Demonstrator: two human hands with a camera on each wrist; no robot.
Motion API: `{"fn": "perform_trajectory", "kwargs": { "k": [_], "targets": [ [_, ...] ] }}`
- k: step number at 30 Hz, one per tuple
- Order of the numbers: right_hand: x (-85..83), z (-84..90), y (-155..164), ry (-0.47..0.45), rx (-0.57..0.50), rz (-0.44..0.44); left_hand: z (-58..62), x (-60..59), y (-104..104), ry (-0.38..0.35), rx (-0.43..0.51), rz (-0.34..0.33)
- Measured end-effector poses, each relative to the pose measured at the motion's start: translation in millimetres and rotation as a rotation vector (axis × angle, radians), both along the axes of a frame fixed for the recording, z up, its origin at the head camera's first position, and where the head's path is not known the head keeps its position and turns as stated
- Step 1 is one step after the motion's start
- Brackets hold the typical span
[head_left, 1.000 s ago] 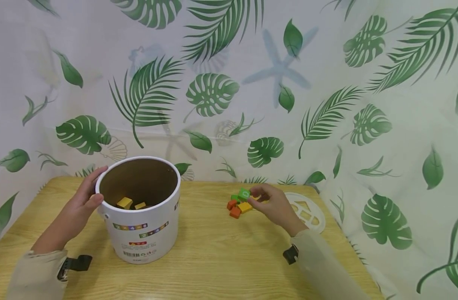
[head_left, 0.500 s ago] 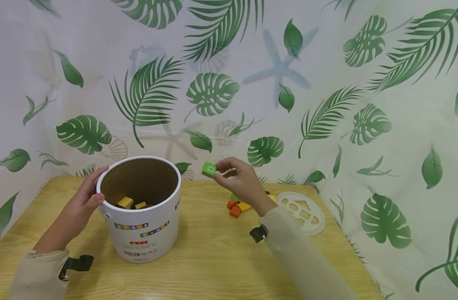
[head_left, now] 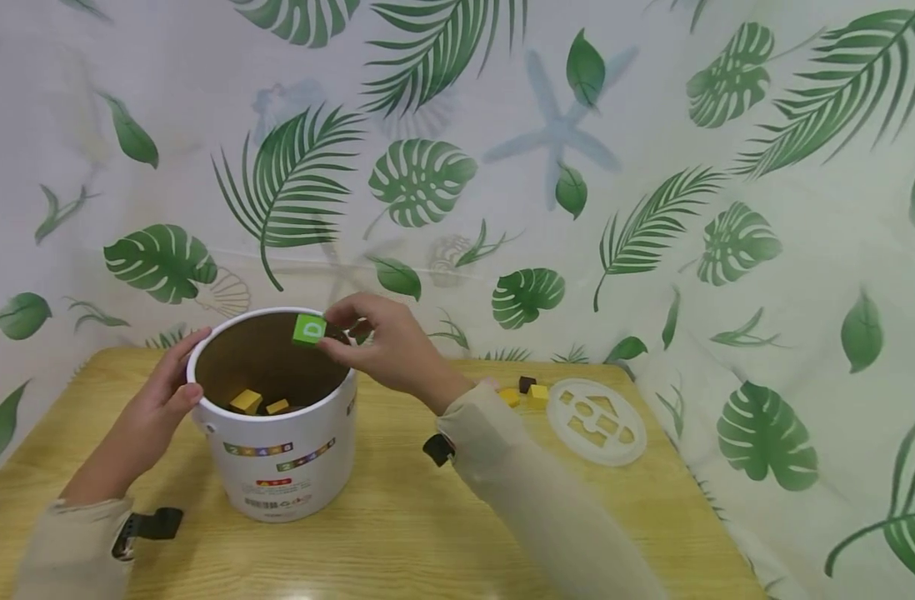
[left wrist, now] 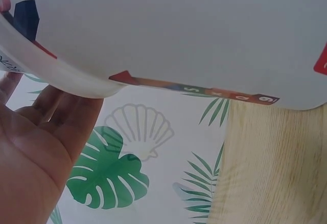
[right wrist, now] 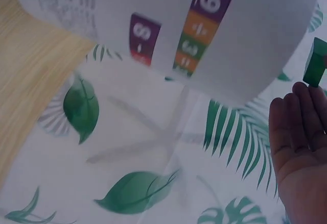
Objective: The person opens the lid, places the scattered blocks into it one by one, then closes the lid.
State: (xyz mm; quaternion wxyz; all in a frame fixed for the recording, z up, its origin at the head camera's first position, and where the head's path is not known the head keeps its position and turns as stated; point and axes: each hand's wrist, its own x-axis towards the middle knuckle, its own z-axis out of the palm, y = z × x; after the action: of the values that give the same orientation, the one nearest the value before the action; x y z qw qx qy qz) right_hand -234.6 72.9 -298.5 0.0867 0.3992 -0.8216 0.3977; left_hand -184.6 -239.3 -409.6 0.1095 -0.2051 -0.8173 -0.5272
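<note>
A white bucket (head_left: 322, 454) with printed coloured sums stands upright on the table. My left hand (head_left: 146, 421) holds its left side just below the rim, thumb in front and fingers behind. In the left wrist view, fingers (left wrist: 79, 119) touch the outside under the rim. Over the bucket's right rim, my right hand (head_left: 397, 346) pinches a green block (head_left: 307, 330) marked with a white D between thumb and fingertips. In the right wrist view the green block (right wrist: 315, 63) shows at the right edge. Inside the bucket lie yellow blocks (head_left: 246, 402); its bottom is partly hidden.
Yellow blocks (head_left: 537, 396) and a dark block (head_left: 527, 383) lie at the table's back right, beside a white oval plate (head_left: 596, 421) with cut-out shapes. My right forearm hides other blocks there. Leaf-printed cloth (head_left: 457, 167) rises behind the wooden table (head_left: 427, 517).
My right hand has lifted the green block from the pile at the back right and carried it left to the bucket's rim. My left hand has stayed on the bucket.
</note>
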Motion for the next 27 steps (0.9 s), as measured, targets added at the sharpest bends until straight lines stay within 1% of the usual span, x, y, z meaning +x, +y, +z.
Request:
{"fn": "perform_trajectory", "kwargs": {
  "k": [2,5,10,13,17,19,23,27],
  "targets": [
    [1.2,1.5,-11.4,0.032,0.094,0.001,1.1,1.3,-2.1,0.002,0.013,-0.011],
    [1.8,1.8,-23.6,0.055,0.196,-0.009,2.2,2.0,-2.4,0.0,0.018,-0.02],
    [3.5,1.0,-42.2,-0.022,0.213,0.007,0.7,0.7,-2.6,0.008,0.012,-0.008],
    [5.5,-3.9,-52.0,-0.065,0.259,0.016,-0.3,0.5,-2.6,0.012,0.014,-0.009],
    [7.6,-12.1,-58.8,-0.116,0.325,-0.018,0.6,1.3,-0.6,0.011,0.014,-0.013],
    [7.9,-14.1,-60.5,-0.141,0.339,-0.039,1.4,1.9,0.7,0.004,0.007,-0.003],
    [7.5,-15.9,-63.1,-0.15,0.393,-0.065,2.0,2.8,1.6,-0.017,-0.013,0.018],
    [8.7,-15.5,-63.9,-0.141,0.407,-0.087,2.3,2.6,1.5,-0.026,-0.021,0.026]
  ]
}}
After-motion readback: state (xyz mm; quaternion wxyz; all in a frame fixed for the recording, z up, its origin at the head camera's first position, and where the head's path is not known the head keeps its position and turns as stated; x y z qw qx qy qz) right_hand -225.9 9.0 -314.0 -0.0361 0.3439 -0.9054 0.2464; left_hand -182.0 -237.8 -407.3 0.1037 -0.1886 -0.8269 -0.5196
